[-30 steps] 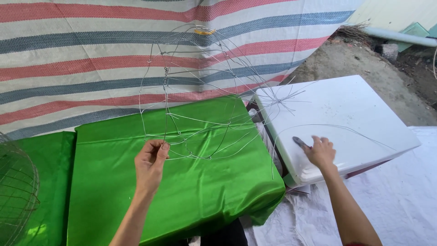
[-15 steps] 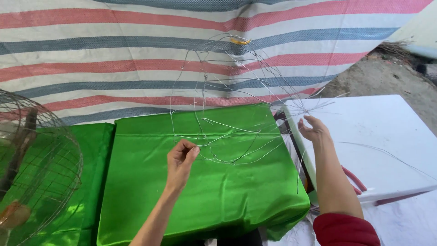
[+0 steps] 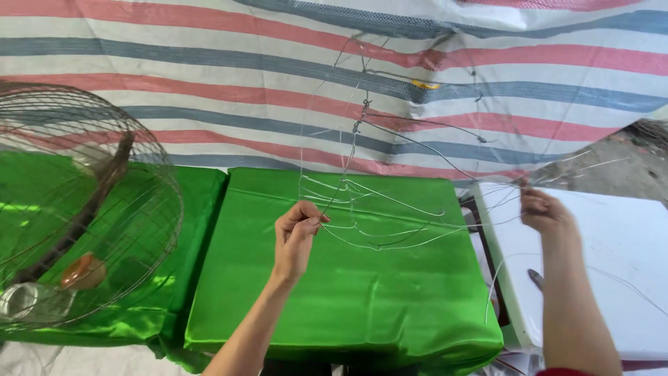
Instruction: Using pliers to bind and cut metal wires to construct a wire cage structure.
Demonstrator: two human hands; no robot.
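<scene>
Above the green box point(image 3: 348, 292) in the middle, a half-built wire frame point(image 3: 376, 181) hangs in the air, held from both sides. The left hand point(image 3: 296, 237) has its fingers curled nearly shut, thumb and forefinger pinching one thin strand near the frame's lower left edge. The right hand point(image 3: 546, 209) is closed around a bunch of loose wire ends where they fan out on the right, just over the white box point(image 3: 612, 278). It's a bit blurred, so I can't say exactly how many strands it has.

My read on the frame: super light, thin metal wire, springy but easy to bend out of shape. It looks floppy overall since only a few joints are twisted together, like the knot up top near the striped tarp point(image 3: 209, 76). The loose ends look pokey and would snag on anything. A thin bare wire is slippery, so a pinch on a single strand won't control much. I'd grab it at the twisted joints or where several wires bunch up, and keep both sides supported so it doesn't sag or tangle.

Off to the left there's a finished round wire cage point(image 3: 83, 209) sitting on more green cloth, well apart from the hands.
</scene>
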